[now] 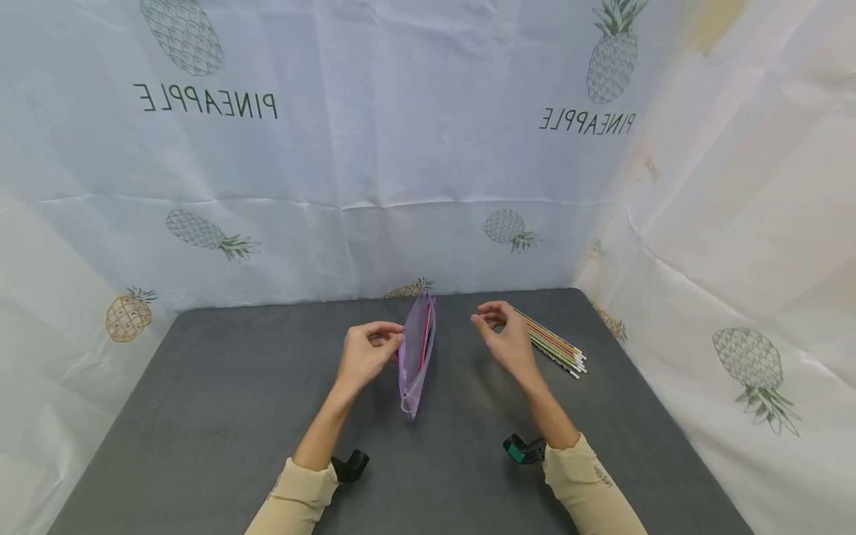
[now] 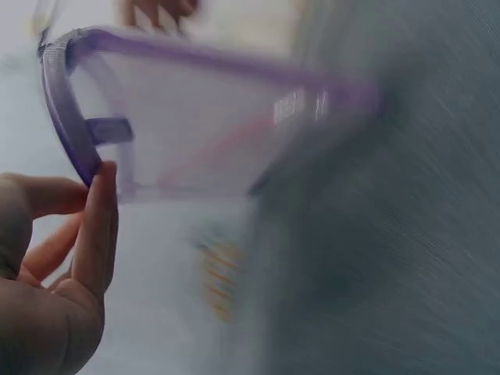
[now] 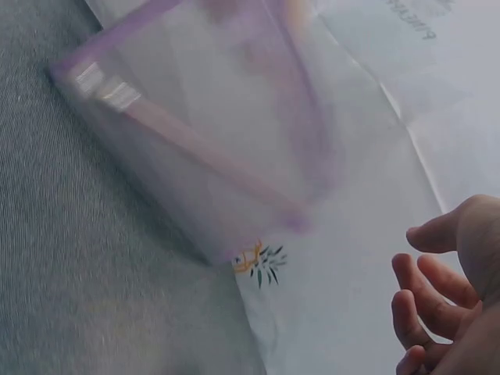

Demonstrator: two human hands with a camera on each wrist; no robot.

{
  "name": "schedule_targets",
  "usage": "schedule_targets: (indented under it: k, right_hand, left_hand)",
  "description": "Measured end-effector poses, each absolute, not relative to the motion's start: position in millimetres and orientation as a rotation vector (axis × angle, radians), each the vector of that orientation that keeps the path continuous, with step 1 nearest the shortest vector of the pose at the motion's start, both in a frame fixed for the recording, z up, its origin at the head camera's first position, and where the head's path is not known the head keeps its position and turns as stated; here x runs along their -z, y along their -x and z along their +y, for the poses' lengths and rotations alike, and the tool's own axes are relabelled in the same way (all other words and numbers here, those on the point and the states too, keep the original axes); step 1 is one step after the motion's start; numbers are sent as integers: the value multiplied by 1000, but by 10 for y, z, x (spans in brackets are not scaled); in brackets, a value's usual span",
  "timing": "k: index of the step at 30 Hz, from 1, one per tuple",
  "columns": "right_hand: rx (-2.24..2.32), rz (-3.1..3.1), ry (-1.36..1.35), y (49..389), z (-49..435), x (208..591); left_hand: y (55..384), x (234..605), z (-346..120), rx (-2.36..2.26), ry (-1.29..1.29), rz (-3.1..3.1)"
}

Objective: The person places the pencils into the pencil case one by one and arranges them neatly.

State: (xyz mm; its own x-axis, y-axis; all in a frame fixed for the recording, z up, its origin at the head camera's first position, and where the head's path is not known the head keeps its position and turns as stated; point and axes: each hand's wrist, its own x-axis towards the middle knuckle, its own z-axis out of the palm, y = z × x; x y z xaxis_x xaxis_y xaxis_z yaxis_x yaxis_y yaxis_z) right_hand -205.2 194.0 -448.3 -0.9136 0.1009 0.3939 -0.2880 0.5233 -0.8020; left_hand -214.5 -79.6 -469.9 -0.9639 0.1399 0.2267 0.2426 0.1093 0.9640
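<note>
My left hand pinches the rim of a see-through purple zip pouch, which stands on edge with its mouth parted. A red pencil lies inside; in the right wrist view, pale pencil ends show at the pouch's lower corner. In the left wrist view, thumb and fingers meet at the purple zip edge, below a small tab. My right hand is raised to the right of the pouch, its fingers loosely bent around nothing. Just beyond it, a bunch of striped pencils lies on the table.
The dark grey table ends at a white curtain printed with pineapples, which hangs behind it and along both sides. The pencils lie near the table's right edge. A dark wrist device sits at each sleeve.
</note>
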Motion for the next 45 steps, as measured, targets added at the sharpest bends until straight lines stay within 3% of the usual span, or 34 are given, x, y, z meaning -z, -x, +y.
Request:
schedule_targets:
  k: [4, 15, 22, 30, 45]
  right_hand:
    - [-1365, -2394, -106, 2031, 2054, 4510]
    - [-1380, -2406, -54, 2030, 2193, 4593]
    - [-1390, -2416, -69, 2051, 2240, 4638]
    - [-1377, -2457, 32, 2129, 2426, 4824]
    - [-956, -2600, 142, 2204, 2933, 5136]
  left_hand:
    - [2217, 4837, -842, 1880, 304, -2373]
    - [2140, 4657, -814, 2028, 396, -2266]
    - [2197, 4878, -750, 2013, 364, -2377]
    - [2161, 4863, -702, 2050, 374, -2373]
    - [2177, 4832, -720, 2032, 349, -2392]
